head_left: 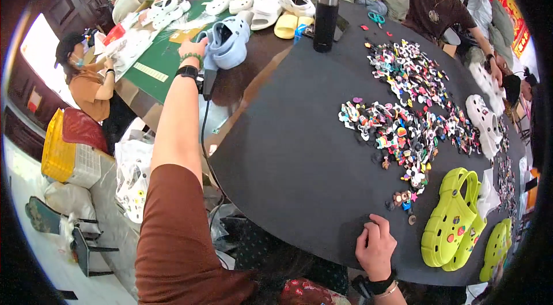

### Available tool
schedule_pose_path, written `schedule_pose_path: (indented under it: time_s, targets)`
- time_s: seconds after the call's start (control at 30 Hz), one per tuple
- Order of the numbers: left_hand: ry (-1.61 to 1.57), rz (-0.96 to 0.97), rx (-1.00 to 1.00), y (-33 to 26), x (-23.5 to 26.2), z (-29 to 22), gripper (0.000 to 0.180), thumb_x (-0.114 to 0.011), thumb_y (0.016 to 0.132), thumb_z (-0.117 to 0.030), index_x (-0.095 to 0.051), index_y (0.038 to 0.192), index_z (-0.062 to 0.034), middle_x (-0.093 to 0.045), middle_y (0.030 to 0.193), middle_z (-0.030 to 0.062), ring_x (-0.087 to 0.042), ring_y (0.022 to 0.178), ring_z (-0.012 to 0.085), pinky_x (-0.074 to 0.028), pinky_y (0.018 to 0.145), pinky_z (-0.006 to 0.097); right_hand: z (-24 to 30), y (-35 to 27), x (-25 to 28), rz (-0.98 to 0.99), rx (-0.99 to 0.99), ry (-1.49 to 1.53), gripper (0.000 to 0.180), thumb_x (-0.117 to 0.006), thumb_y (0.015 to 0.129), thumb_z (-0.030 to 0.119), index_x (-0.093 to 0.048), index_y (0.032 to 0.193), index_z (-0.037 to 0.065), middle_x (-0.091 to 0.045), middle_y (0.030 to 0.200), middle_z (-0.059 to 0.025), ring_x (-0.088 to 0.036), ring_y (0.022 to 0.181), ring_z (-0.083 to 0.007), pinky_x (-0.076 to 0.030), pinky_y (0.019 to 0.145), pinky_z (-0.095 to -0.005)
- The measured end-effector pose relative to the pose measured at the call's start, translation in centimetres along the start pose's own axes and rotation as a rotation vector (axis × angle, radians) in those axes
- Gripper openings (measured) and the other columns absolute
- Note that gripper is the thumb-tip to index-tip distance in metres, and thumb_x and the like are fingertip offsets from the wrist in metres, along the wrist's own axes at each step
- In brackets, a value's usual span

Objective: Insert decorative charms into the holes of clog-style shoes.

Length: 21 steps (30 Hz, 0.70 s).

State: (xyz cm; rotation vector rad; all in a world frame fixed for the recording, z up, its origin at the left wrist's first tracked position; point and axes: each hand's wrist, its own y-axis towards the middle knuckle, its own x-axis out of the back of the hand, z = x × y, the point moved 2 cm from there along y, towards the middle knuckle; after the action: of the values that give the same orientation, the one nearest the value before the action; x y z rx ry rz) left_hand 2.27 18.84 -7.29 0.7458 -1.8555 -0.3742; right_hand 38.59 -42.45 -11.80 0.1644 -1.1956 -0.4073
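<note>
Pale-blue clog point(229, 42), upper left of frame, is gripped by the left hand point(193, 48); it could be dropped over the table edge point(253, 83). The right hand point(377, 244), lower right, rests empty, fingers curled.

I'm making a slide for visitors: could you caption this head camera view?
Left hand reaches a pale blue clog; right hand rests on the black table near colourful shoe charms and lime-green clogs.

Pale blue clog point(229, 44), apparently toe-down, table's far-left edge

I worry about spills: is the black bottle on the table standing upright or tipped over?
Upright. The black bottle stands on its base on the dark table, silver cap on top.
</note>
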Motion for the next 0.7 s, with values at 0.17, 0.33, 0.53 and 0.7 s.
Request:
schedule_pose_path:
  time_s: [0.17,0.33,0.53,0.7]
  targets:
    - [-0.321,0.413,-0.105,-10.1,-4.6,-4.6,0.039,-0.071,0.079,-0.043,-0.076,0.087,-0.0058,-0.069,0.071,0.0091,-0.067,0.069,0.0151,-0.051,0.066,0.027,-0.4,-0.3,-0.1,0.016,-0.061,-0.062,0.018,-0.064,0.075,0.002,-0.059,0.092,0.004,-0.06,0.109,-0.0128,-0.064,0.067,-0.0282,-0.052,0.055,-0.0357]
    - [-0.865,0.804,0.051,-16.7,2.9,-2.2,0.034,-0.067,0.085,-0.017,-0.068,0.118,-0.0098,-0.07,0.107,0.004,-0.061,0.084,0.011,-0.05,0.073,0.027,0.5,-0.3,0.0,-0.013,-0.037,-0.041,0.018,-0.064,0.075,0.003,-0.059,0.092,0.005,-0.06,0.109,-0.0114,-0.064,0.067,-0.0283,-0.052,0.055,-0.036]
    - [-1.602,1.153,0.05,-20.9,14.5,-2.6,0.043,-0.055,0.096,-0.018,-0.049,0.133,0.0042,-0.053,0.134,0.0182,-0.054,0.122,0.0315,-0.044,0.103,0.041,0.5,-0.2,0.3,-0.07,-0.012,-0.028,0.016,-0.062,0.077,0.004,-0.058,0.093,0.005,-0.06,0.109,-0.0104,-0.065,0.068,-0.0278,-0.054,0.06,-0.0375]
    - [-0.853,0.653,-0.355,-28.4,18.8,-2.4,0.032,-0.059,0.092,-0.009,-0.061,0.122,0.001,-0.064,0.121,0.0126,-0.06,0.113,0.0193,-0.045,0.096,0.03,-0.9,-0.7,-0.2,-0.101,0.025,0.023,0.016,-0.06,0.081,0.008,-0.056,0.095,0.004,-0.059,0.108,-0.0109,-0.065,0.074,-0.0288,-0.055,0.065,-0.0382]
